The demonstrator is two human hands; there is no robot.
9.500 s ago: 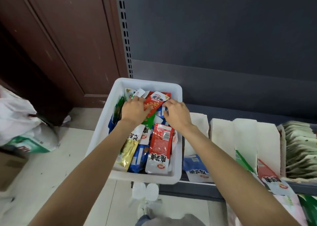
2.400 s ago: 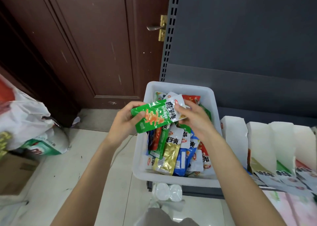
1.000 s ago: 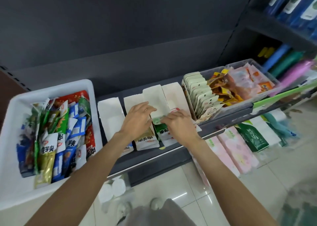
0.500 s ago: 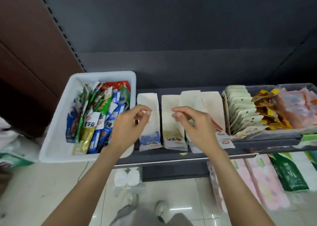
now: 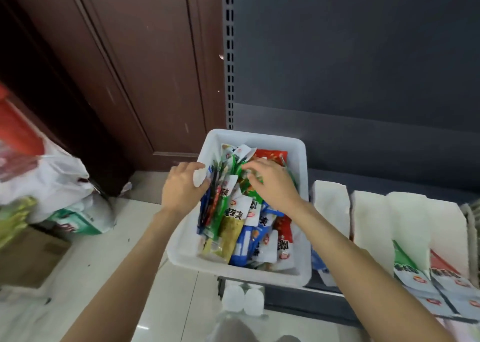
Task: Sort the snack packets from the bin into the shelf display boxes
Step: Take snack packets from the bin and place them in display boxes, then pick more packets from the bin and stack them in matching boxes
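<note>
The white bin (image 5: 301, 276) stands on the shelf's left end, filled with several snack packets (image 5: 233, 227) in green, blue, red, gold and white. My left hand (image 5: 181, 185) rests on the bin's left rim, fingers fairly straight and thumb against the upright packets. My right hand (image 5: 272, 183) reaches into the middle of the bin, its curled fingertips pinching a green packet (image 5: 250, 185). To the right stand the white display boxes (image 5: 330, 204), with a green packet (image 5: 402, 261) and a red packet (image 5: 441, 266) in two of them.
A brown wooden door (image 5: 130, 68) is behind the bin on the left. White plastic bags (image 5: 52, 180) and a cardboard box (image 5: 28, 258) lie on the tiled floor. The shelf's slotted upright (image 5: 228, 55) rises behind the bin. White bottle caps (image 5: 244, 300) show below the shelf.
Both hands have left the display boxes, empty, and moved left into the bin. The view has swung left with them. My right hand has closed on a green packet.
</note>
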